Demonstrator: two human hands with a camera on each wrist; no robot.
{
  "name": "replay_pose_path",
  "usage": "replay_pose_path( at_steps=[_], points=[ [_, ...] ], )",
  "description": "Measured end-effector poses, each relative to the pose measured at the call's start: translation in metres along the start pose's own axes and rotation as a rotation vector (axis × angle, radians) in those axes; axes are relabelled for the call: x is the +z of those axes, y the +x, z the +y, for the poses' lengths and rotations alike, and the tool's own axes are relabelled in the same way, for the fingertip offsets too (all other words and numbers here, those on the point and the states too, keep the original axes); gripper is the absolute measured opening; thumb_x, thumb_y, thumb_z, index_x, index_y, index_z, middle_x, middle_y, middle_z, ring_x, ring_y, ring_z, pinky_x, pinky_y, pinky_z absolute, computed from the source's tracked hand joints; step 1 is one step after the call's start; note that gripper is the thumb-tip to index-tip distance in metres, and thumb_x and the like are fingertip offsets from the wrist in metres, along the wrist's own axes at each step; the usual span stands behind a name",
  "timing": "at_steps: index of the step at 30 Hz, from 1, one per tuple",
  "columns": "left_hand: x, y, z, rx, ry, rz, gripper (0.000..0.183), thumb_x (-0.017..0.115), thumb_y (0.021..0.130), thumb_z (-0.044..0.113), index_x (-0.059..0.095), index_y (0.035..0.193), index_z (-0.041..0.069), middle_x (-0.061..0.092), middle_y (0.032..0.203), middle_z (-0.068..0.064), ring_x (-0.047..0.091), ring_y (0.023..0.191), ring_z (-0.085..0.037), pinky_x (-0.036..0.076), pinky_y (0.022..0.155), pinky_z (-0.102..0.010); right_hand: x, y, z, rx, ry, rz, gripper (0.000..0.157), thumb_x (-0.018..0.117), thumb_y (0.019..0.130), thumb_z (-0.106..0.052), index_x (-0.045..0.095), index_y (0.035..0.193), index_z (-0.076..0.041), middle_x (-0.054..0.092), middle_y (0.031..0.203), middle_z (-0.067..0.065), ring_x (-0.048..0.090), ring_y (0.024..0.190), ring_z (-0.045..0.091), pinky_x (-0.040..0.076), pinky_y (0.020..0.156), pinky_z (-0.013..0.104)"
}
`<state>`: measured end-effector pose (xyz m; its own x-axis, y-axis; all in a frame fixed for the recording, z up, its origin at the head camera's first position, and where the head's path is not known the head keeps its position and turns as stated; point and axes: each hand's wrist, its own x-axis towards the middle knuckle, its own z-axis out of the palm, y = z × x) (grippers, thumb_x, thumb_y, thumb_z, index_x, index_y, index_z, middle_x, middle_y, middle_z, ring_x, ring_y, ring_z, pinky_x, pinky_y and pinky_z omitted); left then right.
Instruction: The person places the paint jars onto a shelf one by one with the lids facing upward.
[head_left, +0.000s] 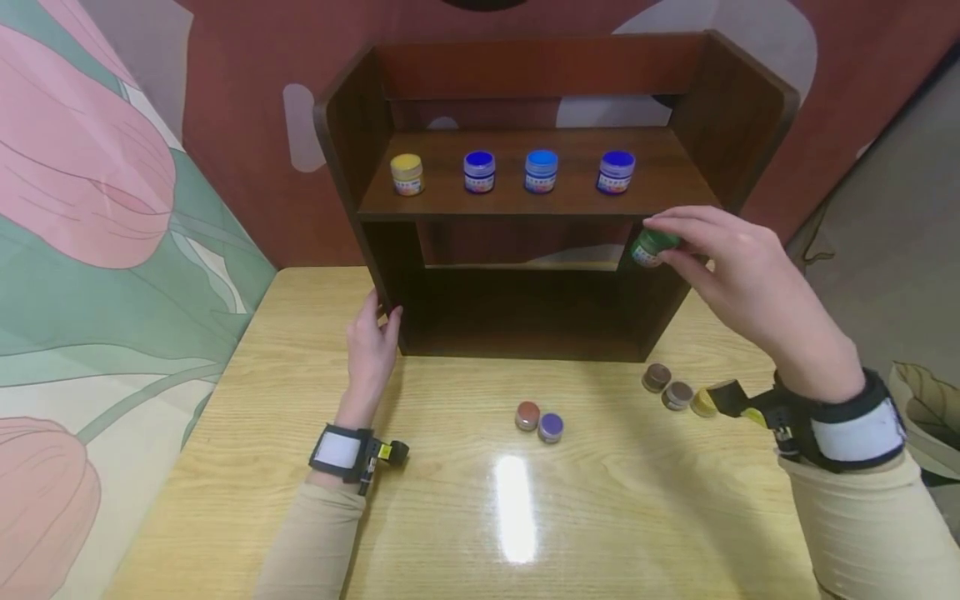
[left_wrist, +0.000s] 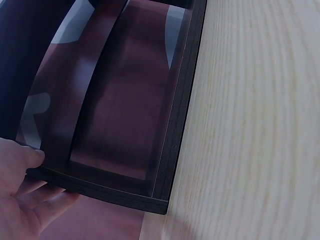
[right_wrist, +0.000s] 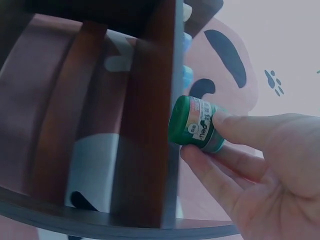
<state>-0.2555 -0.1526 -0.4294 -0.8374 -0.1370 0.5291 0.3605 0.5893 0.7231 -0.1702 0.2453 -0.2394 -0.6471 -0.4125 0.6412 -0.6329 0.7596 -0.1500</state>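
My right hand (head_left: 742,271) pinches a small green paint jar (head_left: 647,250) between thumb and fingers, just below the front edge of the upper board at its right end. The right wrist view shows the green jar's printed label, with the jar tilted beside the board. With thumb inside and fingers outside, my left hand (head_left: 369,346) grips the left side panel of the dark brown shelf (head_left: 517,315) low down. On the upper board stand a yellow jar (head_left: 407,176), a dark blue jar (head_left: 479,172), a light blue jar (head_left: 541,172) and another dark blue jar (head_left: 616,173).
On the wooden table (head_left: 450,517), a reddish-brown jar (head_left: 527,416) and a purple jar (head_left: 551,428) sit before the shelf. Two brown jars (head_left: 657,378) and a yellow-topped jar (head_left: 704,403) lie to the right, under my right forearm. A patterned wall stands behind.
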Motion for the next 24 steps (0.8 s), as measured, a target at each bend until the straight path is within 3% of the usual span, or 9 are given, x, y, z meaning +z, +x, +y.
replay_pose_path(
  at_steps=[3, 6, 9, 24],
  points=[
    [0.0, 0.0, 0.001, 0.001, 0.004, 0.0, 0.035, 0.059, 0.097, 0.013, 0.056, 0.129, 0.0, 0.066, 0.123, -0.023, 0.065, 0.111, -0.038, 0.06, 0.081, -0.047, -0.008, 0.006, 0.0, 0.034, -0.033, 0.021, 0.042, 0.07, 0.082, 0.008, 0.067, 0.122, 0.0, 0.068, 0.119, 0.018, 0.065, 0.091, 0.029, 0.049, 0.074, 0.025],
    [0.0, -0.001, 0.001, 0.002, 0.002, 0.001, 0.035, 0.059, 0.096, 0.013, 0.057, 0.128, 0.0, 0.066, 0.123, -0.023, 0.065, 0.111, -0.039, 0.06, 0.081, -0.046, -0.013, 0.014, 0.001, 0.069, -0.055, 0.033, 0.038, 0.067, 0.085, 0.006, 0.066, 0.123, 0.001, 0.067, 0.12, 0.02, 0.065, 0.098, 0.034, 0.056, 0.083, 0.042],
    [-0.001, -0.001, 0.002, 0.001, -0.002, 0.003, 0.034, 0.059, 0.096, 0.012, 0.057, 0.128, 0.0, 0.066, 0.122, -0.023, 0.065, 0.111, -0.039, 0.061, 0.081, -0.046, -0.016, 0.021, 0.003, 0.085, -0.067, 0.039, 0.035, 0.065, 0.088, 0.003, 0.064, 0.123, 0.003, 0.065, 0.122, 0.023, 0.063, 0.106, 0.04, 0.053, 0.088, 0.057],
    [0.0, -0.001, 0.001, -0.001, -0.002, 0.002, 0.034, 0.058, 0.097, 0.012, 0.056, 0.128, -0.001, 0.065, 0.123, -0.024, 0.064, 0.112, -0.039, 0.061, 0.081, -0.046, -0.02, 0.046, 0.019, 0.164, -0.187, -0.103, 0.039, 0.06, 0.09, 0.007, 0.056, 0.129, 0.009, 0.057, 0.124, 0.033, 0.052, 0.111, 0.049, 0.046, 0.097, 0.064]
  ],
)
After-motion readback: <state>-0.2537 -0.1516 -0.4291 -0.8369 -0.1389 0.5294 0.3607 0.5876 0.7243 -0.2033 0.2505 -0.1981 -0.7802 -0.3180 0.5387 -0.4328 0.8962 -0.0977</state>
